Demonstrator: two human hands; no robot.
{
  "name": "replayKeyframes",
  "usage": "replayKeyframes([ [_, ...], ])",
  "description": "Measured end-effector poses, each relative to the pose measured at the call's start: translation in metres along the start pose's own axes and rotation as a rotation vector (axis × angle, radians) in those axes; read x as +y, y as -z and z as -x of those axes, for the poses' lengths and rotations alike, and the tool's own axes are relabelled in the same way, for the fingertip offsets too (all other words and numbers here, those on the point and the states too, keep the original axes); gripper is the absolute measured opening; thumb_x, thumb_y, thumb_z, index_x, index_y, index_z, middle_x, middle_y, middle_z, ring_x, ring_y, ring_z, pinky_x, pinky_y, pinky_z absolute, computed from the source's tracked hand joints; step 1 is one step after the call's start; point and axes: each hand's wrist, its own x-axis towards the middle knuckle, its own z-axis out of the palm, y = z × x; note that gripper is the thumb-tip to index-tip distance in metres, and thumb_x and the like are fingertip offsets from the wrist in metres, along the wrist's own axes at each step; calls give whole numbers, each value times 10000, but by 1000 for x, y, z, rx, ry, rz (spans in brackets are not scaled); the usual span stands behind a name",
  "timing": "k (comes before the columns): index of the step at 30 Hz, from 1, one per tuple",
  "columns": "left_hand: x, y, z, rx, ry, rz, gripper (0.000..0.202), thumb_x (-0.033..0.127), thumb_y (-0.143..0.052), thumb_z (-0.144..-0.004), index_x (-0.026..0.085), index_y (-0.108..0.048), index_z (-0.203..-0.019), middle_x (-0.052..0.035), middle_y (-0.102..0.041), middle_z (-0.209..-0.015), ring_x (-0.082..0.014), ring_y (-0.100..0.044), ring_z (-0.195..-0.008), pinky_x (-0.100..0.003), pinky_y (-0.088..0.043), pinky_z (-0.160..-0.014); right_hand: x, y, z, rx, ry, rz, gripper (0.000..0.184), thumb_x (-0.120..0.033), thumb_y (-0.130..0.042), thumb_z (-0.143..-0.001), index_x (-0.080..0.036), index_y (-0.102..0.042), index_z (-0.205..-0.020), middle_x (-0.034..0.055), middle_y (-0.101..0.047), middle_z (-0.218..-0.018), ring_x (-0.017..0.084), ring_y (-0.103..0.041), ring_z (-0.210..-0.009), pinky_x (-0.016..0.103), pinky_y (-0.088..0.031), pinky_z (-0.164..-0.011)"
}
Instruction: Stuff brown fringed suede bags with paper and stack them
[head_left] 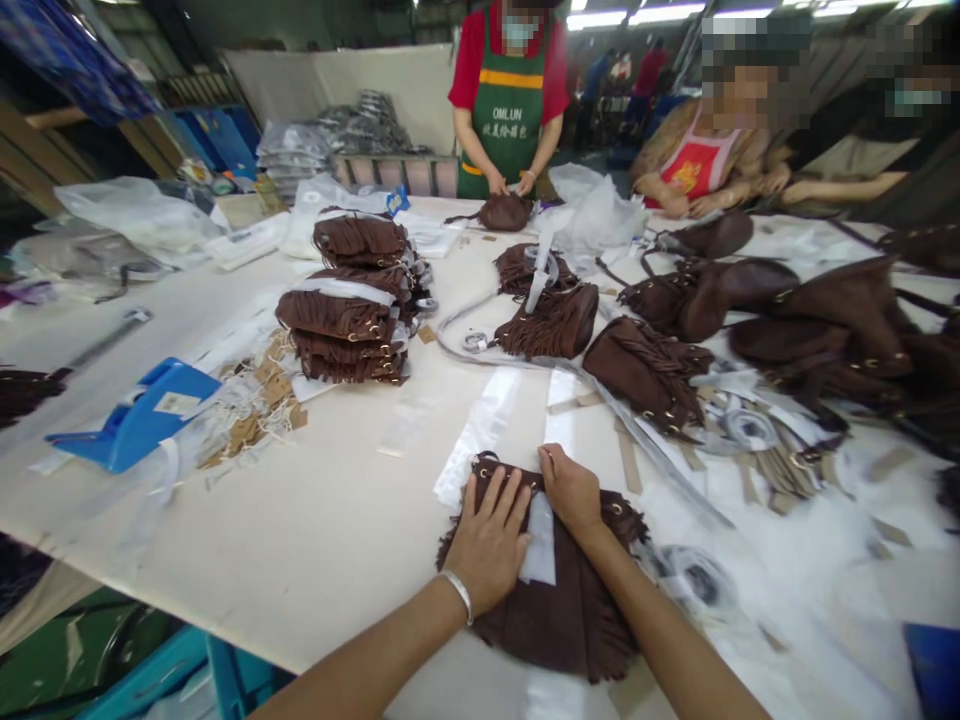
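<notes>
A brown fringed suede bag [562,610] lies flat on the white table [315,520] in front of me. My left hand [489,545] rests flat on it with fingers spread, pressing a white paper piece [541,540] against the bag. My right hand [570,488] is curled at the bag's top edge, fingers closed on the rim near the metal rings. A white bracelet sits on my left wrist.
A stack of brown fringed bags [349,320] stands mid-table, with more loose bags [645,370] and plastic strips to the right. A blue tape dispenser [139,415] and paper tags [255,410] lie left. Three people work across the table, one in a green apron [510,110].
</notes>
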Motion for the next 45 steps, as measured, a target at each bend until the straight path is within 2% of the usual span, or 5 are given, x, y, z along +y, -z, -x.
replayKeyframes([
  [12,-60,13,63,39,321,297,283,209,-341,-970,211,-614,-1045,-73,-649,-1008,-200,-608,-980,-385,-525,-889,-3,4,4,-3,-13,30,355,-380,-296,-1025,-191,-596,-1042,36,-696,-751,141,-608,-623,264,-232,-567],
  [20,-52,61,14,270,503,522,293,268,-350,-969,248,-602,-1118,-39,-663,-1129,-189,-612,-1075,-376,-498,-957,-3,3,4,-17,-28,13,352,-384,-300,-1023,-196,-597,-1045,45,-698,-751,157,-620,-651,261,-247,-574],
  [27,-9,37,-39,5,-166,196,185,197,-553,-860,224,-627,-1028,-61,-474,-1411,-297,-297,-1412,-537,-264,-1170,-1,7,3,-31,-14,-34,342,-370,-290,-1025,-196,-584,-1046,41,-707,-771,156,-630,-668,257,-257,-585],
  [36,-96,40,1,222,290,66,185,214,-388,-933,180,-570,-931,-147,-524,-1251,-290,-494,-1214,-498,-441,-1023,3,7,2,-21,-47,-113,338,-382,-302,-1022,-214,-596,-1019,27,-699,-759,154,-619,-664,257,-264,-598],
  [45,3,34,-51,-59,220,-48,245,402,-477,-923,178,-567,-967,-96,-562,-1020,-270,-528,-999,-414,-460,-836,3,7,2,-16,-54,-182,326,-384,-330,-1007,-210,-605,-1019,35,-700,-764,169,-632,-665,258,-288,-597],
])
